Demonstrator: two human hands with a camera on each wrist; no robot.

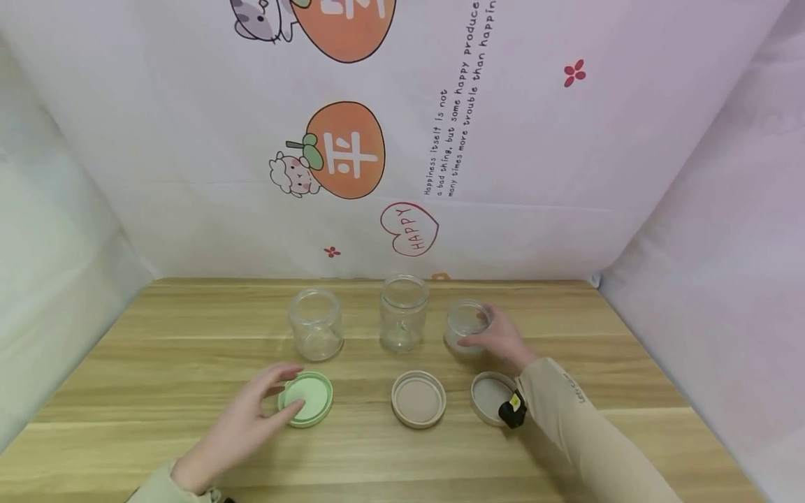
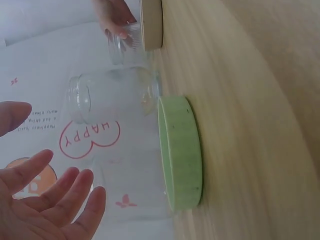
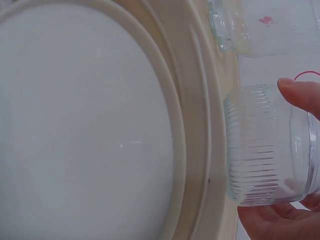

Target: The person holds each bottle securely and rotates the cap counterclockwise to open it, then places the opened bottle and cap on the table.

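My right hand (image 1: 501, 339) is at the short clear glass jar (image 1: 461, 335) on the right, thumb on one side and fingers on the other. In the right wrist view this jar (image 3: 255, 145) shows ribbed lower walls and stands upright on the table. My left hand (image 1: 254, 406) hovers over the green lid (image 1: 312, 399), thumb and fingers spread. The left wrist view shows those fingertips (image 2: 95, 200) apart from the green lid (image 2: 186, 155), holding nothing. That lid lies with its inside up.
A round glass jar (image 1: 316, 342) stands at the left and a taller jar (image 1: 403, 328) in the middle. A beige-rimmed lid (image 1: 418, 399) lies in front of the tall jar. Another pale lid (image 1: 490, 397) lies partly under my right wrist. A printed cloth (image 1: 503, 237) hangs behind the wooden table (image 1: 352, 461).
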